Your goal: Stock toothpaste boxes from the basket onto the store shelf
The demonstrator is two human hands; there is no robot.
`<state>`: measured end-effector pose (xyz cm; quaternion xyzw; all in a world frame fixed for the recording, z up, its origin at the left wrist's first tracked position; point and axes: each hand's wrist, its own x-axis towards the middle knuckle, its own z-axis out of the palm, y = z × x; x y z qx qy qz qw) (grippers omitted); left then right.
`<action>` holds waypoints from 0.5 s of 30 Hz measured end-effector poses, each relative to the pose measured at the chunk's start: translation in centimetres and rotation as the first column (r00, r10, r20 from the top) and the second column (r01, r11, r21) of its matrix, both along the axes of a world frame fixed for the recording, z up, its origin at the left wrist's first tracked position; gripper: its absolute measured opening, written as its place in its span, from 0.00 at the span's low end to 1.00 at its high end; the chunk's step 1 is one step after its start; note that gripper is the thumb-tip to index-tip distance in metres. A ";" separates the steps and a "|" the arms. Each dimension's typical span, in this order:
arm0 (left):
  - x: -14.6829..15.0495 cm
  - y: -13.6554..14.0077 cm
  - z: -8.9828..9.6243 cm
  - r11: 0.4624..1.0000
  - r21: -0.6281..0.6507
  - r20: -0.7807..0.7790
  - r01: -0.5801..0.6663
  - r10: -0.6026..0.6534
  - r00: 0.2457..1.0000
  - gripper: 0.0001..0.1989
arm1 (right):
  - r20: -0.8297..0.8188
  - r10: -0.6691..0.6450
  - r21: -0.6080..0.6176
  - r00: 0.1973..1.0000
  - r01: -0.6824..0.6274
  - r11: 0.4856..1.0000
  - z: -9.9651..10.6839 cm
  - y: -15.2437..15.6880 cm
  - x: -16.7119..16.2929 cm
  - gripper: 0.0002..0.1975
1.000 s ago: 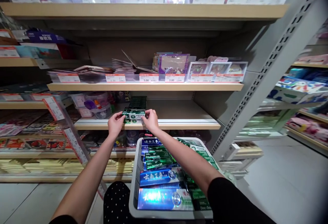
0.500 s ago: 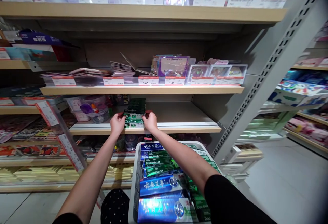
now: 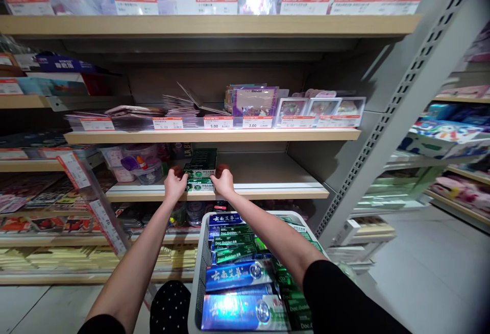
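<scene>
Holding the front green-and-white boxes [image 3: 199, 186] from both ends, with the left grip [image 3: 175, 186] drawn in narrow at the left end and the right grip [image 3: 223, 182] drawn in the same way at the right end, thumbs toward the front face and fingers curled around the sides. Impossible to tell the firmness of that squeeze, or whether taking in only the upper box or the lower one too. Sitting level on the shelf [image 3: 268, 168], close behind the front edge, one above another, with a row of dark green boxes [image 3: 202, 158] directly behind, running back into shadow. Already in place, by the look of this: one tidy block, lined up front to back, to the right of the clear plastic tubs [image 3: 148, 172]. Appearing nearly flush at the front, so perhaps down to a small straightening of the front pair. Far from finished overall, in all likelihood, judging by the light grey basket [image 3: 198, 280] just below the shelf, well loaded with cartons: blue boxes [image 3: 245, 311] across the near part, green Doc.Golden boxes [image 3: 233, 242] across the middle, and more green along the right side, partly hidden under the right forearm [image 3: 273, 232]. Showing no blue in the block on the shelf, only green and white. Too overlapped in the basket for any sure count.
</scene>
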<state>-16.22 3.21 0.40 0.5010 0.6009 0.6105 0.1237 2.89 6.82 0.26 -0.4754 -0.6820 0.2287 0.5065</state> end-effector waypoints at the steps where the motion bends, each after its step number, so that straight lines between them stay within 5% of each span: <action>1: 0.0 -0.2 0.1 1.000 -0.005 -0.034 -0.009 0.009 0.999 0.21 | -0.024 -0.004 -0.021 1.000 0.003 1.000 0.0 -0.2 0.4 0.14; 8: 1.9 -4.5 1.3 0.977 0.180 -0.219 -0.115 0.154 0.964 0.18 | -0.213 0.152 0.000 0.965 -0.156 0.988 0.9 -1.6 4.9 0.25; 15: 8.2 -10.4 0.9 0.981 0.192 -0.199 -0.016 0.055 0.979 0.16 | -0.357 0.244 0.008 0.902 -0.258 0.966 1.7 -3.5 11.5 0.27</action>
